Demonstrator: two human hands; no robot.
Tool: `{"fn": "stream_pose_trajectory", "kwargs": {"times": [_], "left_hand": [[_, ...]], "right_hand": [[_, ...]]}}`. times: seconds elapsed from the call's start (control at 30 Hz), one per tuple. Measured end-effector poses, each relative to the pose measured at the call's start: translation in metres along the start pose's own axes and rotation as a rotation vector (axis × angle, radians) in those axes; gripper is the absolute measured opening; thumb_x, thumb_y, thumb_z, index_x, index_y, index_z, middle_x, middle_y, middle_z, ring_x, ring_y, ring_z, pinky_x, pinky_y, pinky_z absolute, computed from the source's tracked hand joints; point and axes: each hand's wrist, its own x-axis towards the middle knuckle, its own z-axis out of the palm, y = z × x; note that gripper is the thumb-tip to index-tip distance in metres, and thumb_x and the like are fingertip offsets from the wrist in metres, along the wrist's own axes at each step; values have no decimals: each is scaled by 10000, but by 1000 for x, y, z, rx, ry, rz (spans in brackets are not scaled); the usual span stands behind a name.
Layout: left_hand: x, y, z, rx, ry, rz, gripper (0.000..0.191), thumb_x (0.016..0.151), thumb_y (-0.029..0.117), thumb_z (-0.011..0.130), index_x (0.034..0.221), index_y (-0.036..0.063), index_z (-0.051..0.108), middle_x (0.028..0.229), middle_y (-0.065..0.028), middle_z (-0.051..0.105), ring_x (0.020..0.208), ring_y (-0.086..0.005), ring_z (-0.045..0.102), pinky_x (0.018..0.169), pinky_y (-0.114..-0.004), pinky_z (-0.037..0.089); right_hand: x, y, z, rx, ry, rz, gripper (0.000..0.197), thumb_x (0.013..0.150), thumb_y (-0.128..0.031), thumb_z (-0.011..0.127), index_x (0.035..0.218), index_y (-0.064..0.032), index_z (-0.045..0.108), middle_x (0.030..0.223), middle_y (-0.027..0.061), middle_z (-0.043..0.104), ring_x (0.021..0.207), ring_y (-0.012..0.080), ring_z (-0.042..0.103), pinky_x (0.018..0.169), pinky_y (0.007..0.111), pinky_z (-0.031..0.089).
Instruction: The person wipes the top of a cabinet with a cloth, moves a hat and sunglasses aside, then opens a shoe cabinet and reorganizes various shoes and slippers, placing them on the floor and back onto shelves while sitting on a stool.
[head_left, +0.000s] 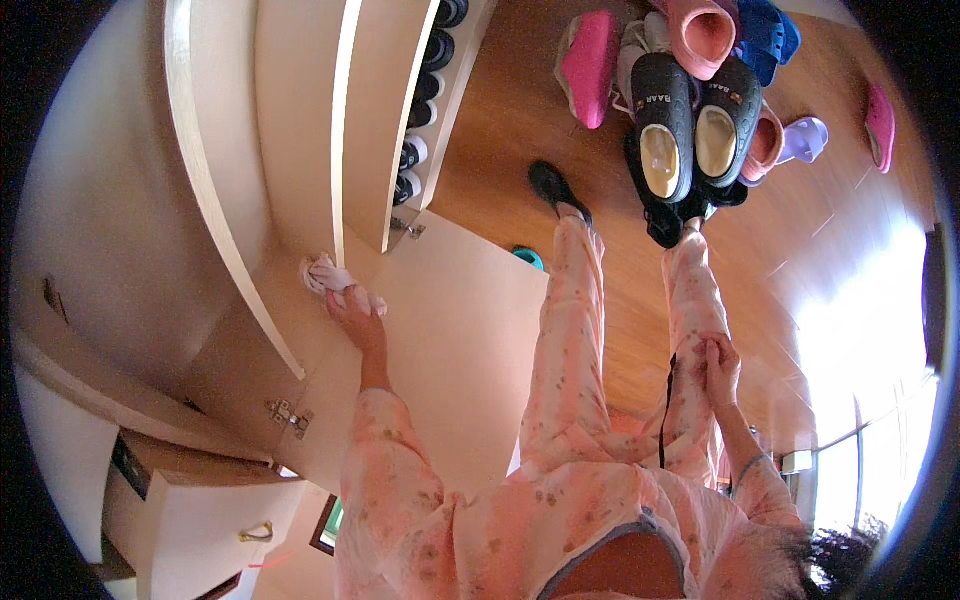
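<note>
A crumpled white cloth (328, 276) is in my left hand (358, 313), bunched under the fingers. It lies against the inside of an open pale shoe cabinet, at the end of a shelf edge (339, 187). My right hand (722, 369) rests on the right leg of my patterned pink trousers (694, 300), near the knee; no object shows in it, and its fingers are partly hidden. Beside it runs a dark strap or cord (666, 420).
Several shoes (427, 49) stand on a cabinet shelf. An open door (450, 330) hangs on metal hinges (291, 418). On the wooden floor are piled dark lined clogs (664, 142), pink slippers (592, 67), blue clogs (765, 37) and a teal item (529, 258). A drawer or door with a handle (256, 532) sits lower left.
</note>
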Motion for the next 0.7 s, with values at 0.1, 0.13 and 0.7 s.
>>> {"fn": "stream_pose_trajectory", "kwargs": {"times": [0.1,0.13,0.7], "left_hand": [[-6,-6,-2,-5,-35,-63,597,651,-19,749,1193,85,522,1379,-230,317,1282,-405,315,1041,-440,345],[-5,-22,-5,15,-110,-105,547,685,13,732,1189,75,530,1351,-222,370,1263,-378,359,1031,-427,359],[-24,124,-93,-1756,-715,-716,533,926,385,424,1329,37,438,1342,-113,480,1217,-264,476,1040,-399,370]], "right_hand": [[3,14,-10,-27,-41,-41,183,970,-158,452,993,-43,593,769,20,598,480,57,496,427,206,390],[6,22,-12,-29,-65,-44,183,970,-158,452,993,-43,593,769,20,598,480,57,496,427,206,390],[-8,20,-10,139,-47,-49,172,956,-179,487,992,-57,603,763,20,632,506,69,513,442,239,437]]}}
